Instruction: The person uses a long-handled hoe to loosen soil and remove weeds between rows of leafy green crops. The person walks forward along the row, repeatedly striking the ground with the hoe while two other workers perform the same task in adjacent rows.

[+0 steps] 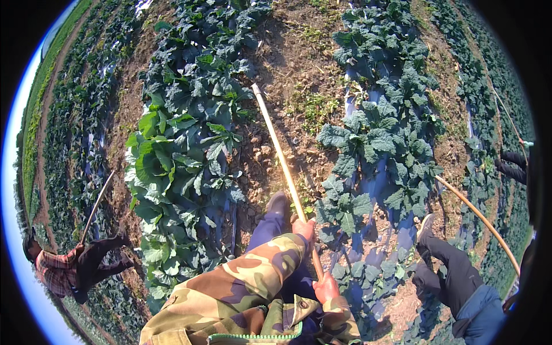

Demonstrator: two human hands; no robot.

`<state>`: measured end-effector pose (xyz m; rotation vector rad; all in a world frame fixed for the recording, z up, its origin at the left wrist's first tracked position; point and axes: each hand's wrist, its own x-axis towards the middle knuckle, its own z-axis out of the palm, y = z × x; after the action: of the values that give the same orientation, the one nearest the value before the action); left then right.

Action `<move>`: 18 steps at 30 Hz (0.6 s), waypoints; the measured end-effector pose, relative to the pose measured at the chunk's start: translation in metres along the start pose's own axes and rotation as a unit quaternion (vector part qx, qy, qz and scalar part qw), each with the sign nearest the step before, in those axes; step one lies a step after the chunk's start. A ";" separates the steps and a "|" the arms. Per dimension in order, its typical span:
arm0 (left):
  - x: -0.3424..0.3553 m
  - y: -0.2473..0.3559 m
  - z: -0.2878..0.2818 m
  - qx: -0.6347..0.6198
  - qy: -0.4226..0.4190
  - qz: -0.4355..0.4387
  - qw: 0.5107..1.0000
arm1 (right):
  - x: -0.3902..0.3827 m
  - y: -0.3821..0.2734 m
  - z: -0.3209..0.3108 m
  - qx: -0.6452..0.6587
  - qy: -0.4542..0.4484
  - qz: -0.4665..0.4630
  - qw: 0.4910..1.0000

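Both my hands grip a long pale wooden pole (280, 152) that slants up and away to the left over the bare soil between two leafy rows. My left hand (303, 229) is closed around it, the camouflage sleeve (241, 270) reaching across from the lower left. Lower down, near its close end, my right hand (326, 287) wraps round the same pole. At the far end the pole looks plain, and I cannot make out a tool head. One dark shoe (277, 203) of mine stands on the soil beside the pole.
Dense green leafy plants (167, 167) line the left row. Darker curly kale (374, 135) grows on plastic-covered ground to the right. A person in a plaid shirt (57, 270) holds a pole at far left. Another person's dark trousers (454, 264) and a curved pole (480, 215) are close on the right.
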<state>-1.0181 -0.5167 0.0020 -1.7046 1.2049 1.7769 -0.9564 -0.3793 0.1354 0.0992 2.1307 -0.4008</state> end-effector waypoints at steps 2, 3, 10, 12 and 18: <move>0.004 0.008 -0.002 0.040 -0.004 0.045 0.998 | -0.002 -0.005 -0.005 0.025 -0.017 0.013 0.999; 0.012 0.018 -0.005 0.046 -0.015 0.042 0.998 | -0.001 -0.008 -0.007 0.026 -0.023 0.011 0.999; 0.059 0.040 -0.018 0.085 0.019 0.109 0.990 | -0.023 0.005 -0.005 0.031 -0.035 -0.020 0.999; 0.059 0.023 -0.013 0.080 0.035 0.080 0.993 | -0.039 0.027 -0.008 0.041 -0.072 0.022 0.996; 0.037 -0.023 -0.004 0.016 0.001 -0.002 1.000 | -0.105 0.118 -0.002 -0.021 -0.158 -0.026 0.987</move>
<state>-1.0043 -0.5177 -0.0399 -1.6911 1.2240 1.7455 -0.8723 -0.2585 0.1937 -0.0421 1.8293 -0.3739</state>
